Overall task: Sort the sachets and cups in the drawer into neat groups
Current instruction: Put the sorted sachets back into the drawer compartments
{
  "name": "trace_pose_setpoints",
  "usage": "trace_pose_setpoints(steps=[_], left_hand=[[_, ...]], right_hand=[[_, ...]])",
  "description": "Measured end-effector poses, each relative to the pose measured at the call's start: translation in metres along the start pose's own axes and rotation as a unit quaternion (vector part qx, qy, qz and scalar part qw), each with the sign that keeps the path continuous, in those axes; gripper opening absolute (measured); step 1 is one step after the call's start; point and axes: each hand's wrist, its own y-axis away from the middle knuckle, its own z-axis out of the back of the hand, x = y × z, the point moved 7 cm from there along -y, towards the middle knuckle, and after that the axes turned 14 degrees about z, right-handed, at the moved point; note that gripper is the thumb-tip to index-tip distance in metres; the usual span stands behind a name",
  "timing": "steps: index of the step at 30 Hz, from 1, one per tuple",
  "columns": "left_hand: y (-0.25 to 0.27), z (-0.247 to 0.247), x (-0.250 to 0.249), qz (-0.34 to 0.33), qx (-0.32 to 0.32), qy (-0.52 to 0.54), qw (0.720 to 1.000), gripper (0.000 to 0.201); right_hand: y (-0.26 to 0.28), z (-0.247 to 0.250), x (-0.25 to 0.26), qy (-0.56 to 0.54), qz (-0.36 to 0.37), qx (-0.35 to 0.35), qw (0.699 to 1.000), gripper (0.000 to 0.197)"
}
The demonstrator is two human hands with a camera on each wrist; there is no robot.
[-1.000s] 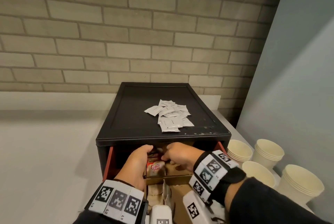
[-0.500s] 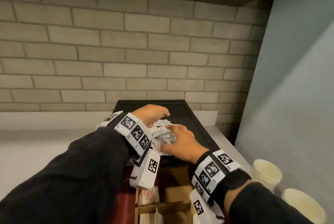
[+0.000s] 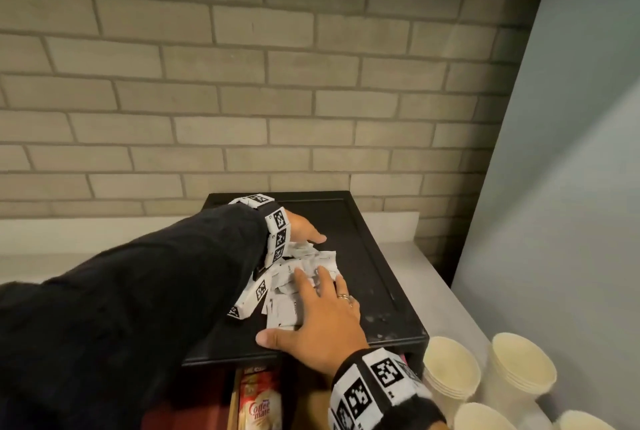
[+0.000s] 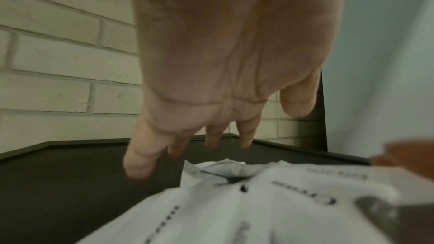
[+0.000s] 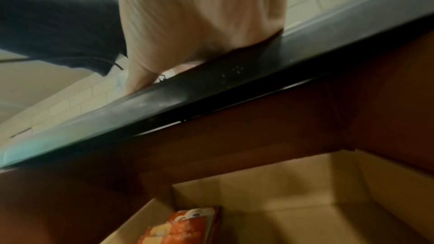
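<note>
A loose pile of white sachets [image 3: 299,277] lies on the flat top of the black drawer unit [image 3: 374,277]. My right hand [image 3: 311,318] rests flat on the near side of the pile, fingers straight and thumb spread. At the far side of the pile is my left hand [image 3: 304,230]; the left wrist view shows its straight fingers [image 4: 140,162] hanging just above the black top behind the white sachets [image 4: 246,201]. Below, the open drawer holds red Coffee-mate sachets [image 3: 259,402] in a cardboard divider [image 5: 305,183]. The Coffee-mate sachets [image 5: 185,225] also show in the right wrist view.
Stacks of cream paper cups [image 3: 453,370] stand on the white counter [image 3: 446,294] to the right of the unit, near a grey wall. A brick wall rises close behind the unit. My dark left sleeve [image 3: 121,318] crosses the left of the head view.
Both hands left the drawer and rose to the unit's top. They now bracket the white sachet pile, the right hand flattened onto it.
</note>
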Motion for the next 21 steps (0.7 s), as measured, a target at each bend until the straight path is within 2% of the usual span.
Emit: trace_pose_setpoints(steps=[3, 7, 12, 16, 19, 21], left_hand=[[-0.004, -0.007, -0.005, 0.007, 0.022, 0.0, 1.0, 0.058], [-0.003, -0.022, -0.003, 0.013, 0.086, -0.011, 0.996, 0.043], [0.009, -0.035, 0.011, -0.008, 0.162, 0.064, 0.985, 0.065], [0.023, -0.042, 0.028, -0.01, 0.233, 0.167, 0.958, 0.076], [0.033, -0.05, 0.031, -0.051, 0.257, 0.238, 0.935, 0.077], [0.038, -0.056, 0.035, -0.059, 0.248, 0.281, 0.925, 0.073]], right_hand=[[0.0, -0.001, 0.002, 0.012, 0.0, 0.014, 1.0, 0.102], [0.0, -0.002, 0.002, 0.018, -0.008, 0.033, 0.999, 0.102], [-0.001, -0.002, 0.002, 0.01, 0.002, 0.013, 1.0, 0.103], [0.001, 0.002, 0.003, 0.011, -0.001, -0.017, 1.0, 0.098], [0.001, 0.004, 0.004, 0.006, 0.002, -0.051, 0.999, 0.099], [0.001, 0.002, 0.004, 0.005, 0.008, -0.07, 0.997, 0.104]])
